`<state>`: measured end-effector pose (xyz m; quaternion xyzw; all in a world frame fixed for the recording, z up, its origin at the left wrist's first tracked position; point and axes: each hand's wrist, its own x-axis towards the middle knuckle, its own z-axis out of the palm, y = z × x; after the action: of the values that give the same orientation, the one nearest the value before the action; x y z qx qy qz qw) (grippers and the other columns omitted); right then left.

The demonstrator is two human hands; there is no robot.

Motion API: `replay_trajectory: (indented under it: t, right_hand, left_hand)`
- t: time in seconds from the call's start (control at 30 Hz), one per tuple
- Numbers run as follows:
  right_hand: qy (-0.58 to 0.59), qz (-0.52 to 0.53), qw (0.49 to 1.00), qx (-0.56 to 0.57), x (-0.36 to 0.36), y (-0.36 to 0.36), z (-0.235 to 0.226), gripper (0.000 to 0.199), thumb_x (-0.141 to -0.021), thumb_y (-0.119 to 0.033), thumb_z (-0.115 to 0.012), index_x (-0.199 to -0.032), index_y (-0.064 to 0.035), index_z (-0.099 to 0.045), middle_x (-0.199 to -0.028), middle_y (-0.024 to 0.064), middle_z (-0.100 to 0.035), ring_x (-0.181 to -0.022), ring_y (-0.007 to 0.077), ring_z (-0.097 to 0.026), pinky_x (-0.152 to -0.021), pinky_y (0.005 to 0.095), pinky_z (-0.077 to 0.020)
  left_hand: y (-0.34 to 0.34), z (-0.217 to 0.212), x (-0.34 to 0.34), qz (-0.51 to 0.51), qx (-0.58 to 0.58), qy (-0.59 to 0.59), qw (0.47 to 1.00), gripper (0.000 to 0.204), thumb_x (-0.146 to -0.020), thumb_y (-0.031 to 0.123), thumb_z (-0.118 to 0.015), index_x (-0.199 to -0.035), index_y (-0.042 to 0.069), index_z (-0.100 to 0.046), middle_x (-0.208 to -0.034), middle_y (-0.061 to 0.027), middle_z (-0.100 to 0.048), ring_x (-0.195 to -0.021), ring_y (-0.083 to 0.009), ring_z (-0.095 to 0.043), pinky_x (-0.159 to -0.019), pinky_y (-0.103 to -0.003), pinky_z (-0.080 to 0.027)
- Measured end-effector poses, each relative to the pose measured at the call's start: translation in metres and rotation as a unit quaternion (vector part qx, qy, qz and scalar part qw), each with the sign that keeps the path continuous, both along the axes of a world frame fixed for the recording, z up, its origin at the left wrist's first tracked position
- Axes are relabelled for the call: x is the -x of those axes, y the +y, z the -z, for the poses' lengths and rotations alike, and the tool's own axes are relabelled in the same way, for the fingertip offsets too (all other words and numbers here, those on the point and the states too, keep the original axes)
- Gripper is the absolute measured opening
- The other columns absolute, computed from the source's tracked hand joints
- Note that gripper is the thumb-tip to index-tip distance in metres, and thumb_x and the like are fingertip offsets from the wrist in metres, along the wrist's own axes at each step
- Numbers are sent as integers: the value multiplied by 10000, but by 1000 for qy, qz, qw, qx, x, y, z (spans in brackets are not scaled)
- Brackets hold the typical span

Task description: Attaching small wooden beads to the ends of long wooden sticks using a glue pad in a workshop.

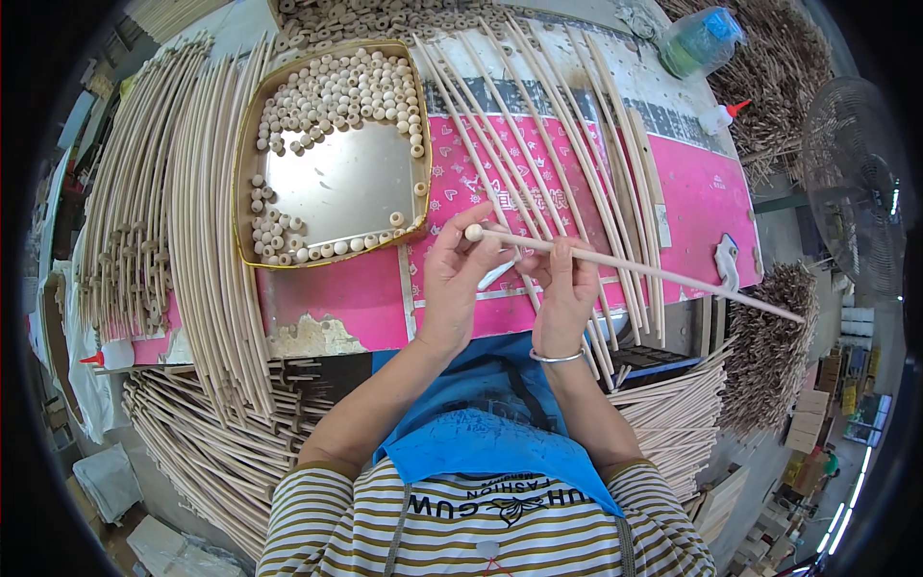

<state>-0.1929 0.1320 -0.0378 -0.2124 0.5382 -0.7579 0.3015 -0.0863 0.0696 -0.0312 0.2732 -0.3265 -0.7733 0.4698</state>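
Observation:
A pale wooden dowel [663, 274] slants across in front of me, its far end reaching past the table's right edge. On its left end sits a round wooden bead [474, 233]. My left hand [454, 279] is closed on that bead, thumb and fingers at its sides. My right hand [565, 303], with a bangle at the wrist, pinches the dowel a little right of the bead. Something small and white [497, 272] shows between my hands; its kind is unclear. Several loose dowels [577, 163] lie on the pink-covered table [702, 212] beneath and beyond them.
A gold-rimmed tray [327, 197] of wooden beads [336, 91] stands left. Beside it lie bundled dowels [216, 192] and sticks with brown rings [125, 250]. A red-tipped white bottle [721, 117], a bagged jar [700, 43] and a fan [856, 183] are at right.

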Motion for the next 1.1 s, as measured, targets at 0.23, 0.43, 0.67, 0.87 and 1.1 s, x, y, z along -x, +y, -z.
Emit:
replay_trajectory:
  t: [0.23, 0.43, 0.67, 0.87, 1.1]
  right_hand:
    - [458, -81, 876, -129, 32, 84, -54, 124, -933, -103, -692, -1004, -1, -698, -799, 59, -649, -627, 121, -594, -562, 264, -466]
    - [495, -98, 795, -338, 108, 187, -34, 417, -793, -113, -805, -1178, -28, -670, -949, 112, -672, -866, 249, -649, -781, 368, -506]
    - [519, -40, 802, -293, 99, 224, 5, 140, -906, -116, -683, -1034, -66, -715, -736, 98, -554, -663, 265, -582, -570, 369, -444]
    - [328, -42, 895, -301, 64, 264, 20, 154, -938, -143, -668, -1022, -16, -694, -867, 128, -671, -761, 272, -671, -673, 332, -518]
    - [81, 416, 866, -266, 87, 356, 90, 232, -1055, -241, -540, -1082, -44, -659, -723, -83, -469, -612, 24, -374, -525, 210, -292]
  left_hand:
    - [-15, 1, -9, 12, 26, 7, 1000, 330, -1002, 44, -577, -1325, 17, -518, -1010, -97, -682, -1013, -215, -697, -914, -338, -594]
    - [-44, -14, -25, 14, 50, -29, 998, 306, -1000, 62, -578, -1300, 18, -534, -1006, -97, -699, -953, -204, -708, -866, -332, -588]
    - [-79, -23, -33, 33, 61, -137, 988, 330, -1062, 263, -459, -1259, 6, -519, -964, -71, -630, -983, -195, -636, -947, -363, -532]
    - [-101, -30, 7, 170, 185, -80, 965, 351, -1106, 261, -372, -1277, -6, -521, -975, -78, -614, -1024, -222, -648, -1138, -452, -416]
    - [14, -60, 103, 316, 285, -159, 891, 709, -1015, 260, -569, -1592, 63, -207, -1312, -191, -636, -1220, -305, -618, -1101, -456, -446]
